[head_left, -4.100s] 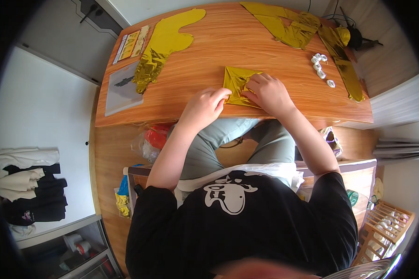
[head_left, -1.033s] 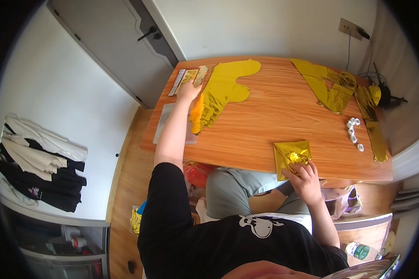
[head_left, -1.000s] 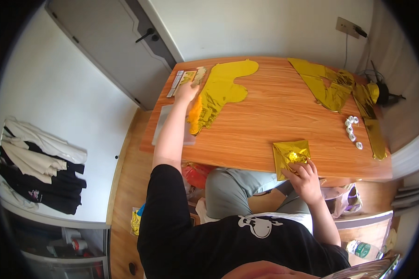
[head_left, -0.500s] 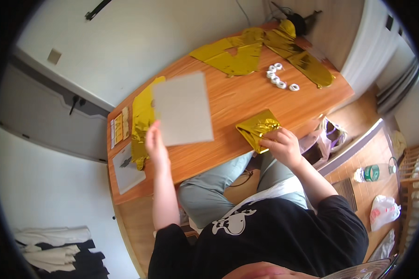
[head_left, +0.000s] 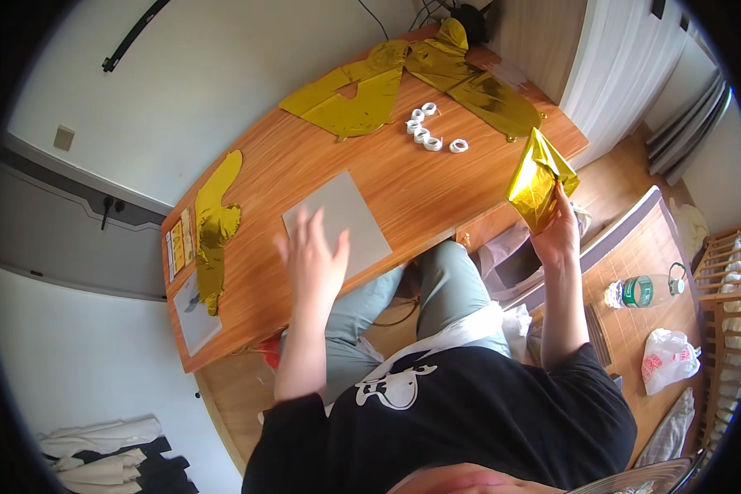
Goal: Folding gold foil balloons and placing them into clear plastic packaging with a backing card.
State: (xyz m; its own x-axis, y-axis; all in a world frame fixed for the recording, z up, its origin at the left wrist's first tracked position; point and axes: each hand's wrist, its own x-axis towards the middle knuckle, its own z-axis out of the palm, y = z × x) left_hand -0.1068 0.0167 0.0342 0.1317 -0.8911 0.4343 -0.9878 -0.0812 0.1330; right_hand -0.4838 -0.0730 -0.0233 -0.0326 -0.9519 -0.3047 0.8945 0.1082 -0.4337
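One folded gold foil piece [head_left: 540, 179], raised off the wooden table's [head_left: 436, 185] right end.
Right hand [head_left: 558, 235] pinches its lower edge; left hand [head_left: 313, 262] spread open, empty, above the grey card sheet [head_left: 337, 222]. Likely light, crinkly, slippery, tear-prone: grip at a folded edge.

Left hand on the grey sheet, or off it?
Cannot tell. In the head view the left hand, fingers spread, overlaps the near edge of the grey sheet lying on the table; contact or hover isn't plain.
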